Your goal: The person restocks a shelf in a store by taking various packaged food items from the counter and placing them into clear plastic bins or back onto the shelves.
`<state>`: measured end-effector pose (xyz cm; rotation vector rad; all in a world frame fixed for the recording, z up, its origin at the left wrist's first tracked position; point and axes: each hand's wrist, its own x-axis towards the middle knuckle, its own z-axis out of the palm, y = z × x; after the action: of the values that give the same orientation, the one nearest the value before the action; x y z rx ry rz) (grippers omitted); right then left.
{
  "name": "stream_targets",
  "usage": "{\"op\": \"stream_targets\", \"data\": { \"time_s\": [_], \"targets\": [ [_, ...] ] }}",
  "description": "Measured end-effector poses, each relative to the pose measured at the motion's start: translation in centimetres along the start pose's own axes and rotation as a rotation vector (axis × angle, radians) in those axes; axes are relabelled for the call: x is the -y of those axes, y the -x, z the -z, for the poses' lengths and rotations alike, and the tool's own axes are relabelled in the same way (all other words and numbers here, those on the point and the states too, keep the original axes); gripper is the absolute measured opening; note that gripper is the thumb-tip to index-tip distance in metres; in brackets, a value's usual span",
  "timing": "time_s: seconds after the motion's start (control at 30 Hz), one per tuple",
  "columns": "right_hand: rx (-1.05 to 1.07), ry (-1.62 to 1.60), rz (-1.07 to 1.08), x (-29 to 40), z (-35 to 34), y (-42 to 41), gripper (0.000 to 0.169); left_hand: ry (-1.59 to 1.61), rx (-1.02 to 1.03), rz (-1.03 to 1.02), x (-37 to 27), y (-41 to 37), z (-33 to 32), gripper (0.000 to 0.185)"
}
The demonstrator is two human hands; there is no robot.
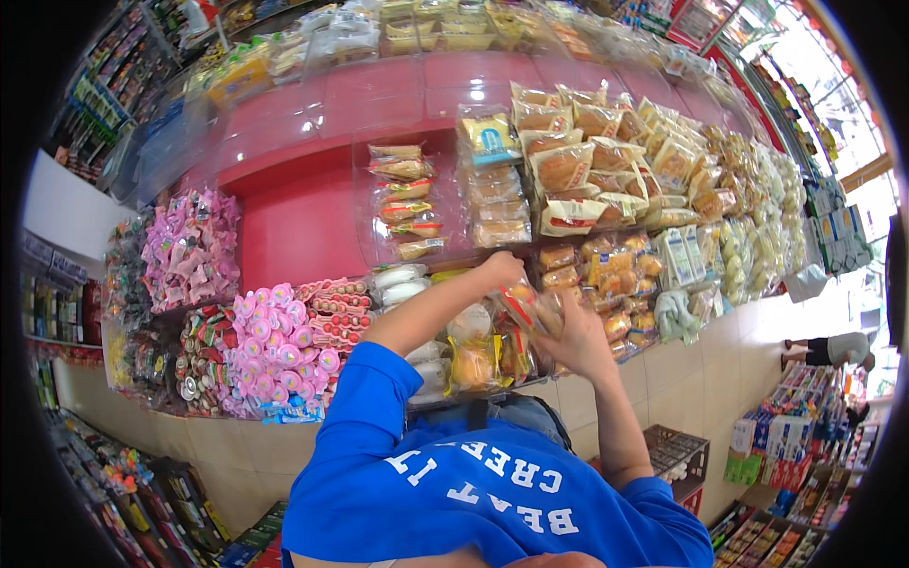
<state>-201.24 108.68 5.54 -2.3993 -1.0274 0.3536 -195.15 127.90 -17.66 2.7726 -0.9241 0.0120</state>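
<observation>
My right hand (pixel 579 335) grips a clear plastic pack of bread (pixel 530 307) with a red strip, tilted above the front row of the display. My left hand (pixel 504 270) is curled at the pack's upper end; its fingertips are hidden, so its hold is unclear. Just beneath lie a round bun in a yellow-edged wrapper (pixel 473 366) and more red-striped packs (pixel 516 353). Beyond my left hand, a column of wrapped loaves (pixel 501 206) stands beside a clear tray of red-striped bread packs (pixel 408 211).
Bagged breads (pixel 564 167) fill the display's right side. Pink round-topped packages (pixel 280 348) and pink wrapped sweets (pixel 192 248) lie left. The red display surface (pixel 298 220) has raised edges. A brown crate (pixel 678 454) stands on the floor near my right arm. Another person (pixel 838 349) is far right.
</observation>
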Motion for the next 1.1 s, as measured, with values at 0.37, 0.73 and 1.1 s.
{"op": "stream_targets", "data": {
  "time_s": [0.37, 0.73, 1.1],
  "targets": [
    [0.314, 0.221, 0.506, 6.0, -8.9, -24.5, 0.044, 0.343, -0.195, 0.487, -0.6, -1.7, -7.1, 0.029],
    [-0.143, -0.166, 0.605, 4.9, -10.9, -27.6, 0.039, 0.728, -0.210, 0.281, -4.6, 1.8, 9.9, 0.039],
    [0.193, -0.052, -0.125, -7.6, -5.8, -0.6, 0.017, -0.159, -0.237, 0.875, 0.7, 12.4, 21.3, 0.050]
  ]
}}
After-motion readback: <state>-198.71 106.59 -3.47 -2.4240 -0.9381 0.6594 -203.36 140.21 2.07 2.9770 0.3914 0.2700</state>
